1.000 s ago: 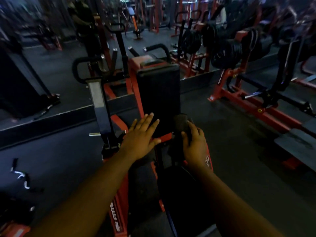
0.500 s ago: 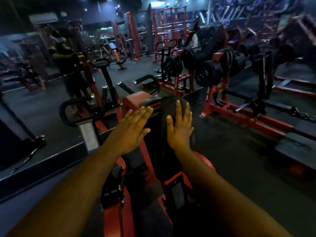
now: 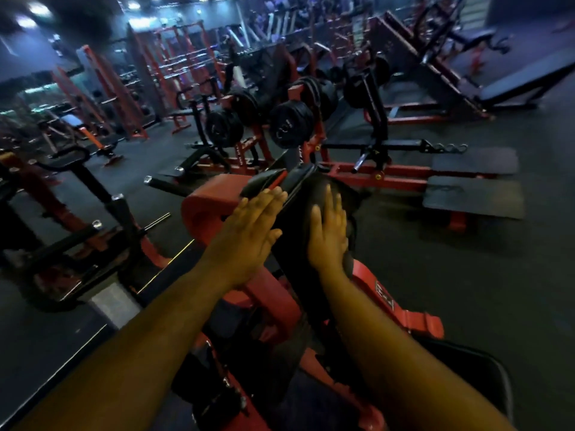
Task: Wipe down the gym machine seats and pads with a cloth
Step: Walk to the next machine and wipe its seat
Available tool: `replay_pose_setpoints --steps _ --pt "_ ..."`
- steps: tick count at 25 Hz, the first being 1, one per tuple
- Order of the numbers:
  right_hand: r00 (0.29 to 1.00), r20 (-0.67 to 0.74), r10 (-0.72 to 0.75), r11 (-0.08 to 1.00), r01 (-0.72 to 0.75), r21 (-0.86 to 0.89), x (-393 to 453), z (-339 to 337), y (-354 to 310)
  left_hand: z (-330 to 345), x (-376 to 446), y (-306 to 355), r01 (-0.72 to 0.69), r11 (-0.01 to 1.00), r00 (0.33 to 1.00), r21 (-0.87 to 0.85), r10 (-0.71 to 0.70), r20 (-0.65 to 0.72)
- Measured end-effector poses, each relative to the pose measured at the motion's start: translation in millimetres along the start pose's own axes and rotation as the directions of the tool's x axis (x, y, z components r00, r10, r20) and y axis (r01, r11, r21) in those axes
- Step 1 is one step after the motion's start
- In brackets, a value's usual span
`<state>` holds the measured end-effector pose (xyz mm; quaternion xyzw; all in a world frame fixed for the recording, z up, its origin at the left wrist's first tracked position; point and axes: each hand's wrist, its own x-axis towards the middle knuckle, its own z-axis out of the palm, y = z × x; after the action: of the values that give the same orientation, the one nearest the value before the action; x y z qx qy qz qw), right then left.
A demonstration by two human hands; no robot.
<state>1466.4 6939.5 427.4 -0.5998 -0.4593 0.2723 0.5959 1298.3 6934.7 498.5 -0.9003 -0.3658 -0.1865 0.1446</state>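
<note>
A black upright pad (image 3: 295,244) on a red machine frame (image 3: 205,206) stands right in front of me. My right hand (image 3: 329,234) lies flat on a dark cloth (image 3: 348,197), pressing it against the upper part of the pad's face. My left hand (image 3: 249,231) is flat with fingers straight and together, resting against the pad's left edge and holding nothing. The black seat (image 3: 473,368) shows at the lower right, partly hidden by my right forearm.
A plate-loaded red machine (image 3: 292,126) with black weight plates stands just beyond the pad. Flat black platforms (image 3: 473,194) lie to the right. A black handle post (image 3: 81,169) rises at the left. Racks and benches fill the background on dark rubber floor.
My right hand has slid the cloth up the pad from its lower part to near its top. My left hand rose along the pad's left edge. The view tilted up.
</note>
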Motion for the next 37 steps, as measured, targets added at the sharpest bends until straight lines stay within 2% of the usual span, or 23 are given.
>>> replay_pose_setpoints --steps 2,5,6,10,12,14,16,19,21,22,25,28,30,32,34,37 --pt "1.0 0.008 -0.026 0.999 0.026 0.033 32.7 -3.1 -21.4 1.8 3.1 -2.6 -0.032 0.999 0.999 0.004 0.032 -0.012" --pt "0.979 0.002 -0.203 0.977 0.202 0.062 51.7 -2.3 -6.5 5.1 4.0 -2.6 -0.029 0.999 0.998 -0.031 0.027 -0.051" --pt "0.984 0.011 -0.179 0.981 0.178 0.083 52.4 -3.4 11.9 5.5 5.3 -2.2 -0.025 0.999 0.999 -0.027 0.024 -0.049" --pt "0.994 -0.015 0.105 0.987 -0.102 0.122 18.9 -5.7 80.9 7.2 5.4 0.3 -0.022 1.0 1.0 0.008 0.023 -0.002" --pt "0.977 -0.047 0.209 0.968 -0.2 0.152 -8.4 -0.3 80.9 1.0 6.4 -0.9 -0.002 1.0 0.999 -0.009 0.002 0.048" --pt "0.962 -0.036 0.269 0.953 -0.26 0.155 -29.0 6.8 45.5 -8.9 10.1 -2.9 0.053 0.991 0.986 -0.121 -0.033 0.162" --pt "0.976 -0.021 0.215 0.964 -0.208 0.168 -33.8 15.5 2.9 -20.0 14.9 -4.4 0.123 0.955 0.973 -0.268 -0.062 0.224" --pt "0.995 -0.098 0.016 0.995 -0.006 0.102 -37.4 25.5 -30.9 -29.9 18.6 -5.9 0.188 0.893 0.97 -0.41 -0.102 0.221" --pt "0.989 -0.143 -0.031 0.998 0.039 0.05 -50.7 29.4 -11.6 -25.1 15.1 -1.9 0.153 0.928 0.979 -0.339 -0.094 0.184" --pt "0.987 -0.16 0.009 0.999 -0.003 0.037 -60.0 31.1 8.9 -18.1 12.9 0.5 0.123 0.956 0.984 -0.266 -0.083 0.155" --pt "0.944 -0.155 0.29 0.956 -0.278 0.094 -72.5 23.9 84.9 6.2 7.8 6.7 0.094 0.994 0.994 -0.057 -0.09 0.062" --pt "0.92 -0.105 0.377 0.919 -0.359 0.161 -48.1 7.1 121.2 13.8 11.4 8.2 0.083 0.996 0.997 0.039 -0.083 -0.009" --pt "0.948 -0.103 0.3 0.944 -0.279 0.177 -31.6 3.6 98.7 13.1 10.5 10.4 0.092 0.994 0.996 0.062 -0.09 -0.026" --pt "0.994 -0.09 0.063 0.984 -0.047 0.173 -13.6 4.7 45.8 12.0 9.5 12.6 0.096 0.994 0.995 0.054 -0.093 -0.042" --pt "0.989 -0.04 -0.141 0.972 0.146 0.185 14.5 1.8 -2.0 10.7 9.4 13.1 0.09 0.995 0.995 0.05 -0.088 -0.045" --pt "0.98 0.039 -0.195 0.965 0.185 0.186 57.3 -9.7 -7.7 11.8 8.7 11.8 0.086 0.996 0.995 0.036 -0.084 -0.055"
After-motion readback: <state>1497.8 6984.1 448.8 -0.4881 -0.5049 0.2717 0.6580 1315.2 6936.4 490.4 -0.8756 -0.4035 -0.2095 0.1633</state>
